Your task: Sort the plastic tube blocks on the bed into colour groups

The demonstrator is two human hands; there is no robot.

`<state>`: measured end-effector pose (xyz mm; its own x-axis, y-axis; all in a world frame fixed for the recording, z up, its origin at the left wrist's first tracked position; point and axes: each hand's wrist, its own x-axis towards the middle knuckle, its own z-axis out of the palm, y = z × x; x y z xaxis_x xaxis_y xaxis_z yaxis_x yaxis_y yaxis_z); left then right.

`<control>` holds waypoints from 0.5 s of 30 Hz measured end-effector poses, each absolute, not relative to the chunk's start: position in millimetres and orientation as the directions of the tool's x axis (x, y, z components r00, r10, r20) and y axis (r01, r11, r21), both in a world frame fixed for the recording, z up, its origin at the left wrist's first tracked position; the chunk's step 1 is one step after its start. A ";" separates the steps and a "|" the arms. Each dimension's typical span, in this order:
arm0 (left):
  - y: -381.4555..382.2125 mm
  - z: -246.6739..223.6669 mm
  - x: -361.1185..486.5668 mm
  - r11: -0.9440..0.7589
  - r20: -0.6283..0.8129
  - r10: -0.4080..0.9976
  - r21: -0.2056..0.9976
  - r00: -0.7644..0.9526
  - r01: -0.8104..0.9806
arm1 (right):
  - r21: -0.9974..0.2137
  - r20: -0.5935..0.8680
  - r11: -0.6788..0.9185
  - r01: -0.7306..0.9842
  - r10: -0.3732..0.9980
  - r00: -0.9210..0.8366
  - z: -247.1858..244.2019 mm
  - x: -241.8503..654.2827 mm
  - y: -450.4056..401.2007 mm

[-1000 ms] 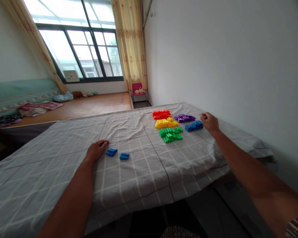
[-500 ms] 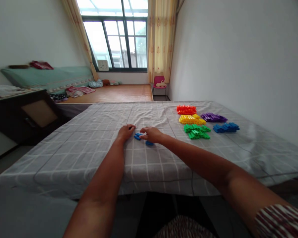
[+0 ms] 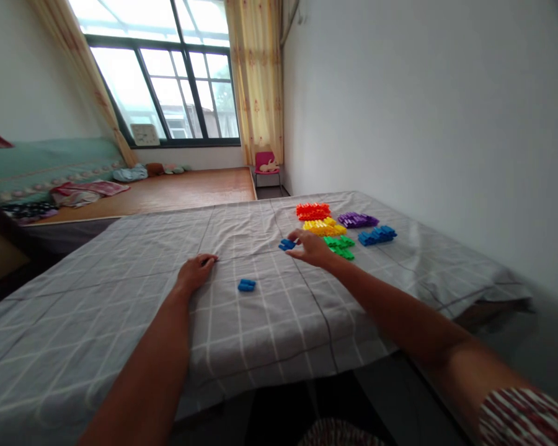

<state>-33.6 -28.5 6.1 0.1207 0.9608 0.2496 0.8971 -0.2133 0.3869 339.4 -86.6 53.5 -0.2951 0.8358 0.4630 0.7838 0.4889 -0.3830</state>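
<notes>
My right hand (image 3: 309, 248) pinches some blue pieces (image 3: 287, 244) between thumb and fingers, just left of the green pieces (image 3: 339, 246). Two other blue pieces (image 3: 246, 285) lie side by side on the checked cloth, between my hands and nearer to me. My left hand (image 3: 198, 271) rests on the cloth to their left, its fingers curled; whether anything small is inside is hidden. Behind and right of my right hand sit groups of yellow (image 3: 324, 227), red (image 3: 313, 211), purple (image 3: 358, 220) and blue pieces (image 3: 377, 235).
The grey checked cloth (image 3: 139, 260) covers the table. A white wall (image 3: 400, 111) runs along the right. Beyond the table are a wooden platform (image 3: 190, 188) with clothes, a pink chair (image 3: 265, 162) and a window (image 3: 167, 80).
My right hand has moved right, carrying blue pieces toward the coloured groups, and two blue pieces stay behind on the cloth. The view has turned to the right.
</notes>
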 end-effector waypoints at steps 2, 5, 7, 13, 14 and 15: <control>-28.1 6.8 -33.1 -0.209 0.252 0.960 0.373 0.118 0.904 | -0.330 0.498 0.360 0.873 0.852 -0.162 55.2 400.4 -90.3; -27.7 8.6 -32.1 -0.188 0.244 0.964 0.355 0.104 0.916 | -0.233 0.536 0.074 0.970 0.842 0.065 54.8 485.6 -97.5; -27.8 10.3 -31.2 -0.162 0.227 0.970 0.341 0.086 0.926 | -0.177 0.537 -0.109 0.978 0.822 0.189 51.9 527.8 -102.7; -28.4 12.3 -31.0 -0.151 0.226 0.971 0.329 0.078 0.932 | -0.037 0.501 -0.258 0.966 0.831 0.241 38.1 564.7 -109.0; -28.0 11.9 -31.4 -0.151 0.225 0.971 0.329 0.077 0.932 | -0.024 0.502 -0.257 0.966 0.833 0.234 36.7 562.8 -109.0; -27.5 11.4 -32.0 -0.150 0.224 0.971 0.328 0.078 0.933 | -0.013 0.503 -0.256 0.966 0.834 0.228 35.7 560.2 -108.8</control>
<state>-32.0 -27.5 11.4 0.0775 0.9715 0.2242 0.9327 -0.1501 0.3280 560.2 -108.8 35.7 0.2280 0.8338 0.5028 0.9665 -0.2564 -0.0131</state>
